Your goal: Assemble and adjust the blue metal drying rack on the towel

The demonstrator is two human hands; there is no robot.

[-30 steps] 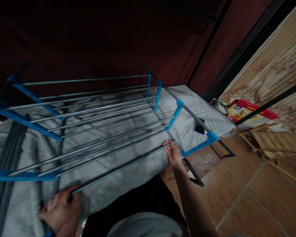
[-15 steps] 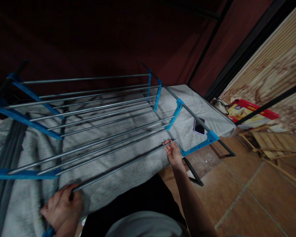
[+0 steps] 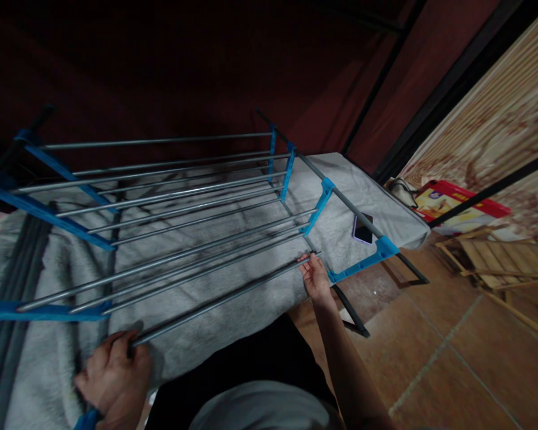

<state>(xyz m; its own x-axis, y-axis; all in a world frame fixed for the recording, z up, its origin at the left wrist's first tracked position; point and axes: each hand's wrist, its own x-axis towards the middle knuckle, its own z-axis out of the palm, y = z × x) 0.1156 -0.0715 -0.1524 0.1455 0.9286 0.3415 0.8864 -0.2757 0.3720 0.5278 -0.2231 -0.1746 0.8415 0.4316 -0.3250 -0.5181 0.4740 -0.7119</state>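
1. Pole (image 3: 215, 305) first: it lies slantwise between your two hands, along the near side of the rack (image 3: 174, 193) and above the grey blanket (image 3: 255, 304).
2. Your left hand (image 3: 116, 370) is curled around the pole's left end, with that end hidden inside the fist.
3. Your right hand (image 3: 314, 279) is closed on it near the other end, thumb and fingers together around it; a short tip pokes out beyond, near the blue bracket (image 3: 363, 264).
4. Expect it to feel light for its length, probably a hollow metal tube, and stiff: it looks straight from end to end.
5. Its smooth surface may slip or roll in a loose pinch, so keep your fingers wrapped well around it.
6. Breakage seems unlikely, though a hard sideways push could bend so slim a tube.
7. Holding near both ends should give you the best control of its angle; one hand at the middle would probably let the ends swing.
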